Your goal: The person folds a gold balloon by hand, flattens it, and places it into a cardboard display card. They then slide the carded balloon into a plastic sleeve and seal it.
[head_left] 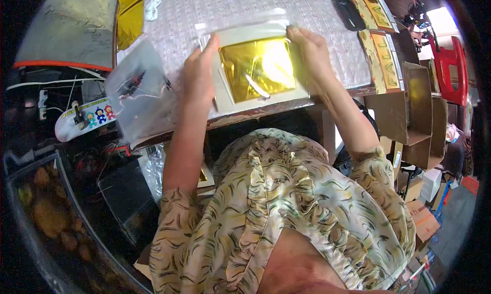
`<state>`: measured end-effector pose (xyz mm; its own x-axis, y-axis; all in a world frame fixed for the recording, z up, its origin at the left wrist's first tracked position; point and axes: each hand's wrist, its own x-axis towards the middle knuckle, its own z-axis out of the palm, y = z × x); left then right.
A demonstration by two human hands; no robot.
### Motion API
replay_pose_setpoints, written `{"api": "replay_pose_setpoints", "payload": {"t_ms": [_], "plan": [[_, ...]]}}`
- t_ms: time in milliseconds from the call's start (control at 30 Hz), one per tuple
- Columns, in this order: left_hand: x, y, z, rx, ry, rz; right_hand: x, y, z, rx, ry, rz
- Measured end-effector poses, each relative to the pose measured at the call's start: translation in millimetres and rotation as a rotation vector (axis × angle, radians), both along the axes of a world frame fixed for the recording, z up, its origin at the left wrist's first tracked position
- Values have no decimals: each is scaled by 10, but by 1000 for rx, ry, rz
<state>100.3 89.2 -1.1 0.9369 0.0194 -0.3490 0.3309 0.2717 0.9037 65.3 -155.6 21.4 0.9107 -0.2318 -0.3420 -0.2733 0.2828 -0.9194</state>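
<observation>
A shiny gold foil square (243,69) lies on a pale backing sheet inside a clear plastic sleeve (240,24), close over the table's front edge. My left hand (200,69) grips the sleeve's left side, thumb along the edge and the other fingers mostly hidden. At the upper right corner, my right hand (311,47) pinches the sleeve between thumb and fingers. A small white curved strip (257,86) shows over the lower part of the foil. Left of my left hand sits a clear plastic bag (146,89) with dark marks, overhanging the table edge.
The table (179,10) has a patterned cover. Gold foil (130,18) and a crumpled white piece (152,9) lie at its far left. At right are "FALL" panels (386,61), a black tray (350,14) and cardboard boxes (409,110). A skateboard (84,120) stands at left.
</observation>
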Motion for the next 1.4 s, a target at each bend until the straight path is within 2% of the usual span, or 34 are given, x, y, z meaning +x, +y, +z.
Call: {"api": "replay_pose_setpoints", "payload": {"t_ms": [33,67,133,167,200,233,267,300,333,367,400,433,467,500,633,700,833,900,933,1000,1133,1200,1333,1400], "plan": [[65,-5,-18,19,-19,-54,138,-4,-89,66,-120,40],[137,-7,-34,36,-38,-105,196,-21,-144,67,-122,45],[333,62,-101,54,-65,-149,317,38,-85,-121,-181,39],[451,162,-156,268,-85,-270,397,-4,-199,-351,-241,36],[487,188,-81,484,-103,-393,401,-54,-210,-350,-243,39],[461,213,-29,484,-102,-390,400,-113,-217,-675,-255,116],[396,266,18,812,-383,-289,400,-140,-233,-999,-262,194],[344,279,89,1134,-668,-175,388,-132,-252,-998,-259,195],[351,302,58,1134,-665,-179,354,-117,-272,-1285,-416,127],[354,344,3,1151,-826,-179,311,-92,-284,-1568,-577,55],[360,373,-33,1164,-988,-178,270,-37,-283,-1567,-574,60],[357,360,-33,1163,-984,-180,223,50,-272,-1618,-621,209],[334,334,-45,1208,-1046,-367,169,141,-264,-1662,-666,364],[302,308,-54,1245,-1105,-557,114,230,-272,-1701,-599,454],[200,276,-80,1321,-988,-614,42,254,-423,-1673,-494,485],[208,289,-34,1326,-906,-712,49,227,-418,-1670,-509,482],[299,306,-66,1407,-934,-708,45,240,-414,-1679,-502,488],[502,317,-113,982,-718,-622,47,245,-415,-1687,-503,491],[543,284,-94,983,-715,-617,38,243,-419,-1695,-498,496],[614,185,-34,1214,-653,-257,29,244,-427,-1683,-479,508],[740,150,38,1292,-576,-253,32,242,-416,-1660,-462,514],[760,95,141,1177,-292,-313,32,241,-405,-1652,-470,513],[898,212,-9,1201,-326,-293,32,223,-393,-1612,-475,503],[962,310,-56,777,-225,-475,26,216,-416,-1617,-482,498]]}}
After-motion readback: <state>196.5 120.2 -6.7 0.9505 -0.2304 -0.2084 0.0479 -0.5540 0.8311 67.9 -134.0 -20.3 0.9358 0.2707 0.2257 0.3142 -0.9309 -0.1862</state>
